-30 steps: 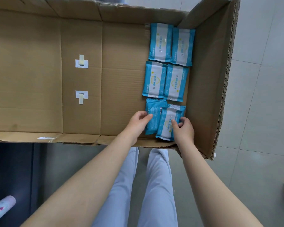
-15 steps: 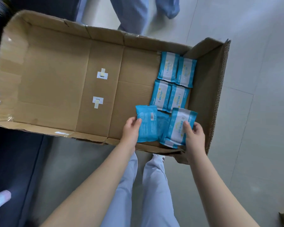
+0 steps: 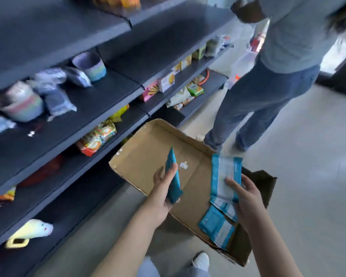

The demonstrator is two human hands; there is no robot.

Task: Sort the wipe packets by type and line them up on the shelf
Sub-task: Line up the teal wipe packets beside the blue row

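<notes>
Left of the cardboard box [image 3: 152,156] stand the shelves [image 3: 100,96]; behind it, a person [image 3: 268,92]; in its right end lie wipe packets [image 3: 216,226].

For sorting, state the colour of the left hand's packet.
Plain teal blue: the packet in the left hand, head view.

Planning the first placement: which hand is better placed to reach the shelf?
Probably left: the left hand, gripping a teal packet, is nearest the shelf; the right hand holds a white packet over the box.
</notes>
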